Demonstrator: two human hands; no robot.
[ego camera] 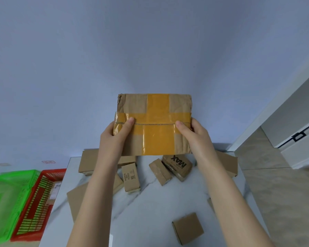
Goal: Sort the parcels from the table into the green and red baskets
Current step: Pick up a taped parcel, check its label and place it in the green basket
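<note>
Near edge of worktop (150,207): small plain brown box (187,228), no print visible. Flat brown parcel (75,198) at the left edge, partly under the left forearm.
Mid worktop: box printed "MYFA" (130,177), with a QR-type code, small print unreadable. To its right, a taped unmarked box (160,171), touching a box printed "MAX" (177,166), which reads upside down from here.
Off the left edge: red basket (36,207) just beside the worktop, green basket (9,196) touching its outer side. Something with a white label sits in the red one, text unreadable.
Held up above the far edge: creased brown parcel (153,122), crossed with yellow tape, no writing on this face. Left hand (114,134) and right hand (194,134) grip its side edges, thumbs pressed on the front, fingers hidden behind.
</note>
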